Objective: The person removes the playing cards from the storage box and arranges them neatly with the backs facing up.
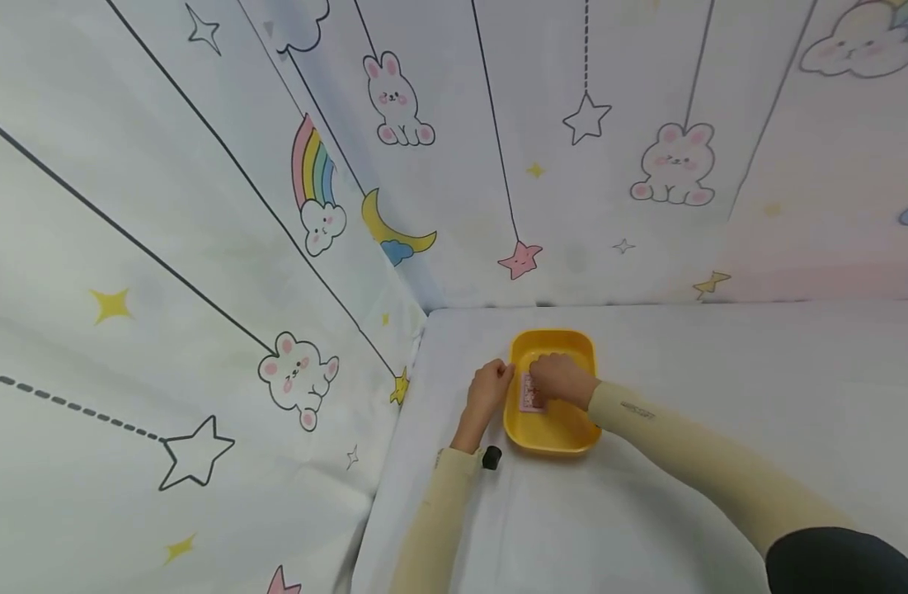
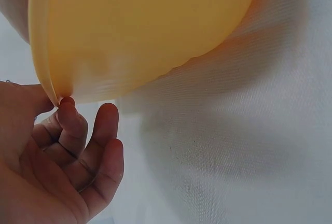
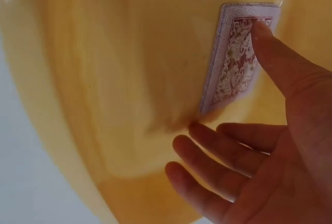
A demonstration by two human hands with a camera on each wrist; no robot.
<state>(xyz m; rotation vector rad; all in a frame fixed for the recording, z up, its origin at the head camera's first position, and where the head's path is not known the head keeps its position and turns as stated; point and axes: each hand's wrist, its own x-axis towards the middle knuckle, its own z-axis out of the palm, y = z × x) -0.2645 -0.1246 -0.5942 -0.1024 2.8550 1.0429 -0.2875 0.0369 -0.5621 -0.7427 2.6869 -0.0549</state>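
A yellow plastic tray [image 1: 557,437] with raised sides stands on the white table. My left hand [image 1: 491,384] is at its left side; in the left wrist view the thumb and index finger pinch the rim of the tray [image 2: 145,27], the other fingers loosely bent. Inside the tray lies a small stack of playing cards [image 1: 529,394], back side up, with a red and white pattern. Over it is my right hand [image 1: 565,379]. The right wrist view has the thumb on the patterned top of the cards [image 3: 241,58] and the fingertips at their lower edge.
White cloth covers the table [image 1: 721,429]. Printed curtains [image 1: 609,231] with rabbits and stars close off the back and left sides. A small black object [image 1: 491,458] sits at the left wrist. A dark rounded shape [image 1: 839,561] fills the lower right corner.
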